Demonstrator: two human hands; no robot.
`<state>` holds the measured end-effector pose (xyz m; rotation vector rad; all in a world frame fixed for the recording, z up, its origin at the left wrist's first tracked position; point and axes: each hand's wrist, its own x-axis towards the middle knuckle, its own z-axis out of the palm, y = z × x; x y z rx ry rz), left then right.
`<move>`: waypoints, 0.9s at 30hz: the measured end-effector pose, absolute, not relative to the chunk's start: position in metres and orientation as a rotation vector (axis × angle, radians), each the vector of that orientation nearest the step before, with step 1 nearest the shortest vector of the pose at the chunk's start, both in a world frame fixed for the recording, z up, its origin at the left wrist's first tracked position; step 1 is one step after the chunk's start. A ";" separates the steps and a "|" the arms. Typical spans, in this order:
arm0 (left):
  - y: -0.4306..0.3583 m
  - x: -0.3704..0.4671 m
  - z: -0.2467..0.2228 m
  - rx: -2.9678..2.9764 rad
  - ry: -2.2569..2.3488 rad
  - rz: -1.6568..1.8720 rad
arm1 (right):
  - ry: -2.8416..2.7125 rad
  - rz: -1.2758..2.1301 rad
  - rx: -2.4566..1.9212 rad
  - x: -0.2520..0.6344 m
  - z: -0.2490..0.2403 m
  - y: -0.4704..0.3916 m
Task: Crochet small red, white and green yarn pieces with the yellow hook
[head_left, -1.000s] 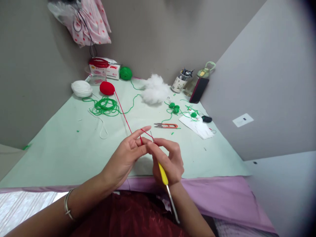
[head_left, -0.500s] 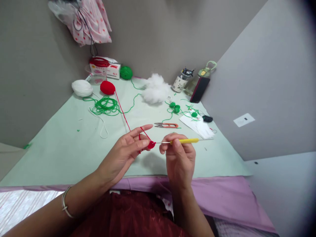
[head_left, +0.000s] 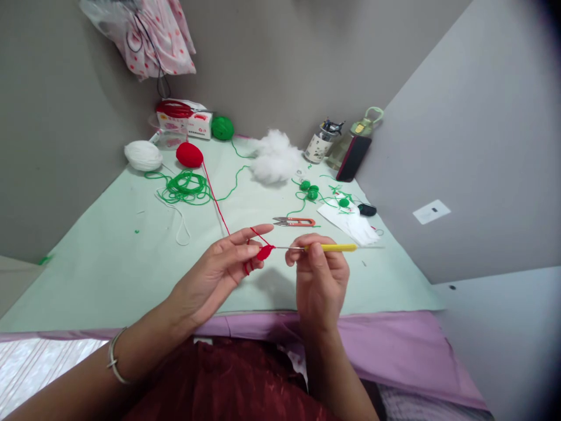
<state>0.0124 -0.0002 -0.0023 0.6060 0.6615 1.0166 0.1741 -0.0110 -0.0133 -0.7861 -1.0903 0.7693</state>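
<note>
A small red crocheted piece point(head_left: 265, 252) is pinched between the thumb and fingers of my left hand point(head_left: 221, 266). Red yarn point(head_left: 215, 200) passes over its raised index finger and runs back to a red ball point(head_left: 189, 155). My right hand point(head_left: 322, 280) is closed on the yellow handle of a crochet hook point(head_left: 335, 248). The hook's thin metal shaft points left, its tip at the right edge of the red piece. Both hands are above the front part of the table.
Orange-handled snips point(head_left: 295, 222) lie just beyond my hands. Behind are white stuffing point(head_left: 275, 156), loose green yarn point(head_left: 186, 187) and a white ball point(head_left: 143, 155). A pen cup point(head_left: 318, 147), phone point(head_left: 354, 159) and small green pieces point(head_left: 312, 192) are at the right.
The red piece has tilted and shifted slightly left in my left hand, showing more of its side. My right hand and the hook have moved slightly right and up.
</note>
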 end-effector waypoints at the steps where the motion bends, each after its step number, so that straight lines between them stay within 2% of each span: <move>1: -0.001 0.013 -0.003 0.667 0.689 1.042 | -1.113 0.796 -0.795 0.174 -0.013 -0.012; 3: -0.005 0.016 -0.004 0.808 0.754 1.121 | -1.263 0.693 -0.864 0.172 -0.015 -0.014; 6: -0.012 0.021 -0.007 0.900 0.798 1.169 | -1.527 0.222 -0.941 0.165 -0.024 -0.019; 8: -0.014 0.022 -0.007 0.836 0.779 1.110 | -1.545 0.074 -0.909 0.162 -0.028 -0.020; 10: -0.013 0.021 -0.006 0.750 0.746 1.037 | -1.454 0.213 -0.885 0.161 -0.028 -0.019; 15: -0.004 0.014 0.000 0.677 0.658 0.936 | -1.137 0.878 -0.799 0.170 -0.018 -0.012; 18: -0.002 0.010 0.003 0.704 0.678 0.944 | -1.115 0.971 -0.781 0.174 -0.013 -0.013; 20: -0.003 0.009 0.004 0.757 0.725 1.000 | -1.235 0.808 -0.838 0.175 -0.012 -0.016; 25: -0.007 0.014 0.003 0.797 0.769 1.134 | -1.744 -0.044 -0.867 0.170 -0.024 -0.023; 27: -0.007 0.017 0.003 0.694 0.721 1.087 | -1.765 -0.261 -0.879 0.169 -0.029 -0.023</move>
